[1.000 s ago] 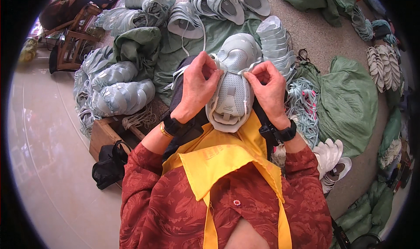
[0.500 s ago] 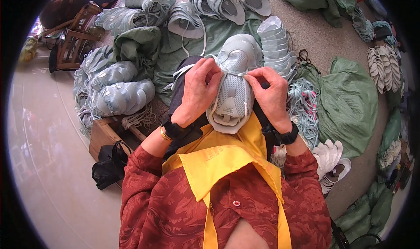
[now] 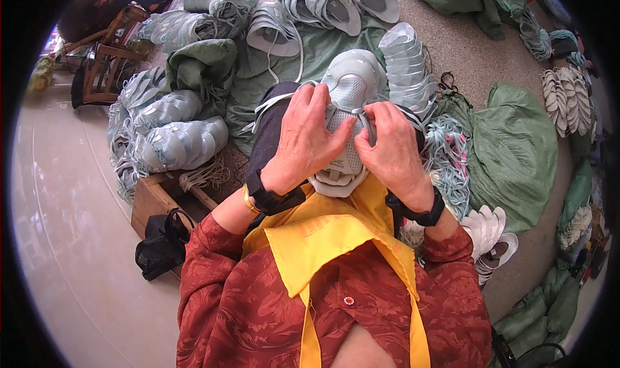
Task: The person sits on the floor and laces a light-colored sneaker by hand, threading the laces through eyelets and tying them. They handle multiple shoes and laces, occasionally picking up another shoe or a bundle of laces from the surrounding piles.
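Note:
A pale grey-green shoe upper (image 3: 349,87) with a mesh front rests on my lap, toe pointing away. My left hand (image 3: 303,142) lies over its left side, fingers bent onto the middle of the mesh. My right hand (image 3: 392,155) covers the right side, its fingertips pinching at the same spot, where a thin pale lace (image 3: 271,102) runs off to the left. Both hands grip the upper; the fingertips nearly touch each other. Black bands sit on both wrists.
Stacks of similar shoe uppers (image 3: 407,67) and bundles (image 3: 181,145) lie around on green sacks (image 3: 516,148). A heap of pale laces (image 3: 449,155) sits right of my lap. A wooden box (image 3: 158,200), a black bag (image 3: 161,242) and a wooden stool (image 3: 103,71) stand left.
Both hands have drawn closer together over the middle of the shoe upper, fingertips now almost meeting. The upper has stayed on my lap.

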A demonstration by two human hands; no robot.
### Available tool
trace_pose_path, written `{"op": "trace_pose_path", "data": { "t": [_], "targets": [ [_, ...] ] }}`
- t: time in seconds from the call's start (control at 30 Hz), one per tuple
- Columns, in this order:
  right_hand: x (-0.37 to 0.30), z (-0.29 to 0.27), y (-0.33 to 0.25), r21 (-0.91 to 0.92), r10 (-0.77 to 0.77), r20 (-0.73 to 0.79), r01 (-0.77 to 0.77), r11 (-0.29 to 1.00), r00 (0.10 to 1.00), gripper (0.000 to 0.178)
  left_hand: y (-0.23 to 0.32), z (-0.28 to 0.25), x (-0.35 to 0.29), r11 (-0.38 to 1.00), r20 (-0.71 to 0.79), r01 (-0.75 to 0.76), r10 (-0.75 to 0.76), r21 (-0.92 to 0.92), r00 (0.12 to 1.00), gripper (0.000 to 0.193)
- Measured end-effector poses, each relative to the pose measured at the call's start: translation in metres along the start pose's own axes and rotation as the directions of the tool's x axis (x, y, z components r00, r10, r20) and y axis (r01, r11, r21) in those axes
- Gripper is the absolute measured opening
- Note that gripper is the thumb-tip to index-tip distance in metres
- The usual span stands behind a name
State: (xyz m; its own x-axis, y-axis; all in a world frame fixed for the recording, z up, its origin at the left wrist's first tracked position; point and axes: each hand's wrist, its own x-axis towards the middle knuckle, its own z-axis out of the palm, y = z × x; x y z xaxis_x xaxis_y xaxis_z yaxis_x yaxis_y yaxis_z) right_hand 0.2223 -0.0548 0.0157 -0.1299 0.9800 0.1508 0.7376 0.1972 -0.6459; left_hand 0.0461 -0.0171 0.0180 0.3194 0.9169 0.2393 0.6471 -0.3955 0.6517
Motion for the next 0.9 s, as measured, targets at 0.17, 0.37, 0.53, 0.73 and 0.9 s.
{"op": "trace_pose_path", "data": {
  "t": [0.17, 0.37, 0.53, 0.73, 0.9],
  "targets": [
    [0.003, 0.005, -0.003, -0.089, -0.005, 0.007, 0.006, 0.996, 1.000, 0.030, 0.003, 0.006, 0.001, 0.997, -0.014, -0.020, 0.021, 0.071, 1.000, 0.048],
    [0.005, 0.003, 0.007, 0.006, 0.021, 0.016, -0.021, 1.000, 1.000, 0.026, 0.005, 0.008, 0.002, 0.997, -0.007, 0.010, -0.010, 0.082, 1.000, 0.049],
    [0.004, 0.001, 0.009, 0.134, 0.060, -0.028, -0.055, 0.989, 0.998, 0.018, 0.005, 0.009, 0.002, 0.995, 0.014, 0.014, -0.016, 0.095, 1.000, 0.049],
    [0.003, 0.000, 0.006, 0.147, 0.076, -0.048, -0.068, 0.987, 0.996, 0.012, 0.006, 0.010, 0.001, 0.994, 0.003, 0.024, -0.025, 0.103, 1.000, 0.047],
    [0.002, 0.001, 0.008, 0.224, 0.123, -0.050, -0.109, 0.969, 0.991, 0.012, 0.005, 0.011, 0.000, 0.993, -0.005, 0.024, -0.024, 0.111, 1.000, 0.047]
  ]
}}
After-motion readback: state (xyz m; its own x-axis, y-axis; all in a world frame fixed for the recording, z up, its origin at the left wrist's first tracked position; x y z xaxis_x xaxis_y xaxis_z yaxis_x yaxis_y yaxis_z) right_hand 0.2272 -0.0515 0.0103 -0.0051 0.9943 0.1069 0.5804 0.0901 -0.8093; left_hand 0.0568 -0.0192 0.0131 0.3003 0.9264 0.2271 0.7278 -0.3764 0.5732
